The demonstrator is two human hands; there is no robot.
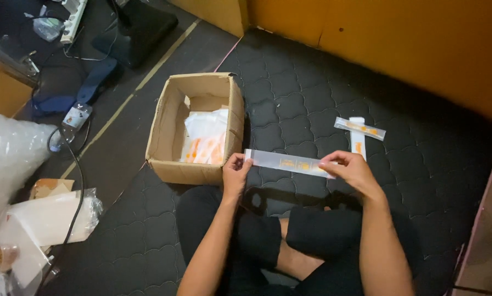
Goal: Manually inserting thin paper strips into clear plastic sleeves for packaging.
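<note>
A long narrow clear plastic packet (287,162) with small orange marks is held level above my crossed legs. My left hand (236,174) pinches its left end and my right hand (351,170) grips its right end. Just left of my left hand stands an open cardboard box (167,135) with several white and orange packets (206,140) inside. Two similar narrow packets (360,130) lie crossed on the dark quilted mat (301,93) beyond my right hand.
A bubble-wrap bundle (7,159) and clear bags with white sheets (48,219) lie at the left. Black cables (80,175), a power strip (73,19) and blue footwear (95,82) sit on the dark floor at upper left. An orange wall (421,38) runs behind the mat.
</note>
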